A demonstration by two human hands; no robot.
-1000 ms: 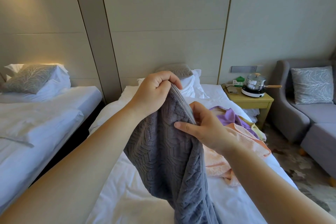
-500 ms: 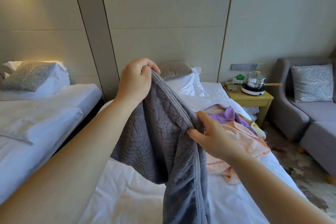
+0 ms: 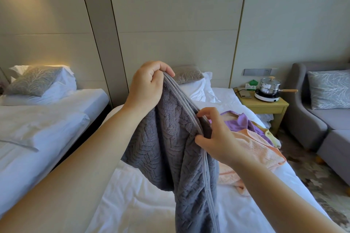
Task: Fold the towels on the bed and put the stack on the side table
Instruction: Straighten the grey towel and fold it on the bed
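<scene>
A grey textured towel point(image 3: 174, 149) hangs in the air above the white bed point(image 3: 136, 204). My left hand point(image 3: 147, 85) grips its top corner, raised high. My right hand point(image 3: 214, 136) pinches the piped edge lower down, thumb and fingers on the hem. Behind my right hand lie a peach towel point(image 3: 259, 151), a purple towel point(image 3: 238, 123) and a bit of a yellow one point(image 3: 272, 136), crumpled on the bed. The yellow side table point(image 3: 265, 105) stands to the right of the bed head.
On the side table sit a steel pot point(image 3: 269, 86) on a white hotplate, a flat grey device and a green item. A grey sofa point(image 3: 322, 119) with a cushion is at the right. A second bed point(image 3: 37, 125) lies to the left. Patterned carpet runs between bed and sofa.
My left hand has moved right again with the towel corner. My right hand has slid along the hem, its fingers now spread more loosely on the edge.
</scene>
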